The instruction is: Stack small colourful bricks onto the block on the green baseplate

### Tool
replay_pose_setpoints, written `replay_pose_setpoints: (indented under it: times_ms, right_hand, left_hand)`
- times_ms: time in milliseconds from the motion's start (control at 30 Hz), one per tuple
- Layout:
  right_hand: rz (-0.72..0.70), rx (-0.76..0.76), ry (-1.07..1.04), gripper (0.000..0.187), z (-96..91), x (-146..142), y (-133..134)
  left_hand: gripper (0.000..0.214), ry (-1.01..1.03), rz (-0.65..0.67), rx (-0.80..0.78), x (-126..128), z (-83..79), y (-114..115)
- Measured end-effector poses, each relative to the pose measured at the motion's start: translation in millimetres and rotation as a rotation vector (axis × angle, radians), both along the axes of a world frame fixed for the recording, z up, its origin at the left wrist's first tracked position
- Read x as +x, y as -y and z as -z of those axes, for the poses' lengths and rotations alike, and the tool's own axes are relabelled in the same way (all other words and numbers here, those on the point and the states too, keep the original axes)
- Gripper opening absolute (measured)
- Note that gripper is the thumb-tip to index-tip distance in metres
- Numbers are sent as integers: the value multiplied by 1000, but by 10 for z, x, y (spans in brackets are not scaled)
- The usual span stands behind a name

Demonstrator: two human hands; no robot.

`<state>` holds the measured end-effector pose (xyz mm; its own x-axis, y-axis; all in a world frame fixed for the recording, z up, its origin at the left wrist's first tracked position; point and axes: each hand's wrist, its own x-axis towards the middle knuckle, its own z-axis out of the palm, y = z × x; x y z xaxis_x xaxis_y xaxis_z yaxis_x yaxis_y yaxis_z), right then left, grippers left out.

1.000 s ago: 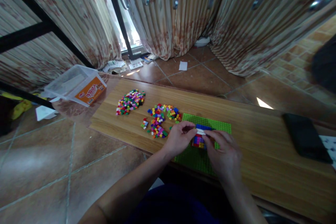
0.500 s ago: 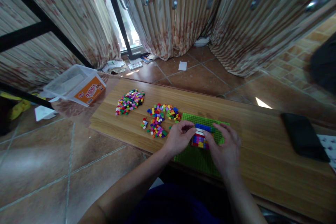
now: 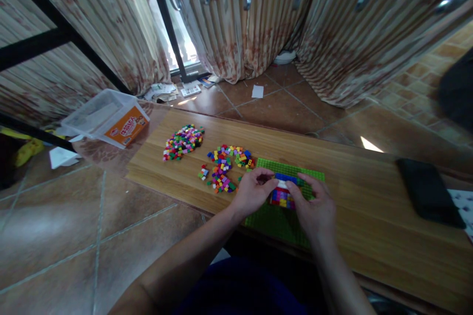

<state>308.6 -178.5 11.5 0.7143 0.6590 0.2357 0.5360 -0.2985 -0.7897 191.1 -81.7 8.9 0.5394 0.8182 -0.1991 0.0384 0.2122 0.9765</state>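
Note:
A green studded baseplate (image 3: 310,174) lies on the wooden table under both hands. On it sits a block of coloured toy bricks (image 3: 284,197), with blue at the far side, a white row (image 3: 282,184) in the middle, and purple, red and yellow nearer me. My left hand (image 3: 253,189) grips the block's left side, its thumb tip on the white row. From the right, my right hand (image 3: 316,206) closes on the block, thumb on the white and red bricks and index finger at the far corner. My hands hide the block's sides.
Loose bricks lie left of the baseplate in a curved heap (image 3: 221,167) and a farther pile (image 3: 184,141). A clear plastic tub (image 3: 107,118) with an orange label stands at the table's left end. A dark phone-like slab (image 3: 428,192) lies at the right.
My thumbs have come slightly closer together over the white row, so less of it shows. My right hand has shifted a little to the left. The brick piles stay put.

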Motion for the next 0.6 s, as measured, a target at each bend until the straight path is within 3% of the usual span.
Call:
replay_pose_setpoints:
  times_ms: [267, 600]
  right_hand:
    - [13, -17, -130, 50, 17, -20, 3]
    - [16, -20, -180, 52, 67, -13, -13]
  left_hand:
    - [20, 46, -20, -78, 15, -16, 7]
    - [20, 33, -14, -18, -10, 30, 18]
